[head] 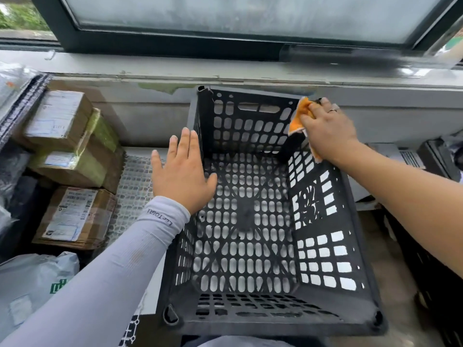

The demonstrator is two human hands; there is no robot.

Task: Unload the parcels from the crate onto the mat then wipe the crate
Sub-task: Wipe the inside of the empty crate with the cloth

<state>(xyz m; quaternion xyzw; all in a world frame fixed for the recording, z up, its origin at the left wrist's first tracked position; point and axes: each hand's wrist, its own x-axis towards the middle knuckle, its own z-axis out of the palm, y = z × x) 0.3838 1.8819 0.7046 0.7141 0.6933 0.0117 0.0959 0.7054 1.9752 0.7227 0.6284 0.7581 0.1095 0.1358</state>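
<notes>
Under a frosted window with a dark frame, a black perforated plastic crate (250, 221) sits emptied before the person, while the cardboard parcels (72, 151) are stacked to its left by the far-left edge of a meshy translucent mat (135, 186). The wiping step looks in hand: the right hand (325, 128) has its grip closed round a soft orange cloth (299, 116) pressed on the crate's far-right corner rim. The left hand (183, 169) hovers flat and open-fingered over the left wall; next likely calls for steadying that wall while rubbing along the slotted sides.

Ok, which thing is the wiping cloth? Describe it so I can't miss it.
Find the black crate below the window. At its far right corner the right hand presses a crumpled cloth on the rim. It is the only orange thing here.
</notes>
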